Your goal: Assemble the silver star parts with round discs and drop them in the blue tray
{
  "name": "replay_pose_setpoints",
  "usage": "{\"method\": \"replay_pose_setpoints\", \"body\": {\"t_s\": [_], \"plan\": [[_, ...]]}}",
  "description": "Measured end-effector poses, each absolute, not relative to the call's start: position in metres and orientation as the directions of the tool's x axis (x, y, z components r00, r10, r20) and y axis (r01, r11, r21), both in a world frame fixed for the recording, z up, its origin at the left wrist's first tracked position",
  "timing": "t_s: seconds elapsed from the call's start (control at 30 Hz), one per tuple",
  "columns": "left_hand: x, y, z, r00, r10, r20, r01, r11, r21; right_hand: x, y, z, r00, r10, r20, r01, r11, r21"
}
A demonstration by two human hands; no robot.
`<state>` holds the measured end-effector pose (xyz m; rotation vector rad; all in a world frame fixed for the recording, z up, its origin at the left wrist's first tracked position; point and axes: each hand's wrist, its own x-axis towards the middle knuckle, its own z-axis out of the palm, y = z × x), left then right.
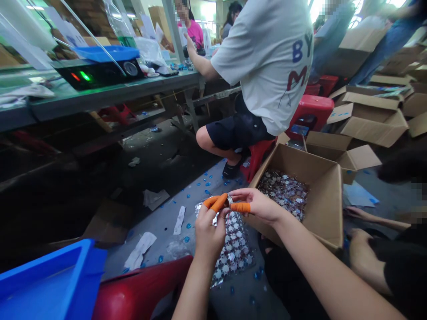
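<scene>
Held between both hands is a small round silvery metal part, too small to make out fully. My left hand, with orange covers on two fingers, pinches it from the left. From the right, my right hand grips its other side, an orange cover on the thumb. Below them on the floor lies a sheet of small round silvery parts, set close together in rows. To the right stands an open cardboard box with a heap of similar small shiny pieces inside.
A red stool and a blue bin are at the lower left. A person in a white shirt sits ahead at a workbench. Another person's arm reaches in at right. Open cartons stand behind; blue bits and paper scraps litter the floor.
</scene>
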<state>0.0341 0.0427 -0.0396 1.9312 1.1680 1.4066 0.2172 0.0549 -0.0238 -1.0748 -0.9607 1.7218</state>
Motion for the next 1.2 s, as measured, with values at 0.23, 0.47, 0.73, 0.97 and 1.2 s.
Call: {"method": "replay_pose_setpoints", "body": {"t_s": [0.23, 0.47, 0.73, 0.97, 1.2], "plan": [[0.035, 0.042, -0.049, 0.015, 0.857, 0.515, 0.318, -0.493, 0.81, 0.206, 0.055, -0.028, -0.215, 0.944, -0.251, -0.314, -0.31, -0.897], [0.035, 0.039, -0.05, -0.013, 0.894, 0.448, 0.23, -0.433, 0.871, 0.205, 0.049, -0.029, -0.193, 0.95, -0.245, -0.289, -0.294, -0.911], [0.029, 0.046, -0.04, 0.086, 0.967, 0.241, 0.076, -0.248, 0.966, 0.208, 0.044, -0.032, -0.178, 0.942, -0.286, -0.301, -0.329, -0.895], [0.034, 0.043, -0.036, 0.047, 0.99, 0.131, -0.111, -0.126, 0.986, 0.202, 0.049, -0.042, -0.206, 0.948, -0.241, -0.46, -0.311, -0.832], [0.018, 0.058, -0.022, -0.135, 0.968, -0.213, -0.651, 0.075, 0.756, 0.198, 0.049, -0.043, -0.272, 0.951, -0.146, -0.597, -0.286, -0.75]]}}
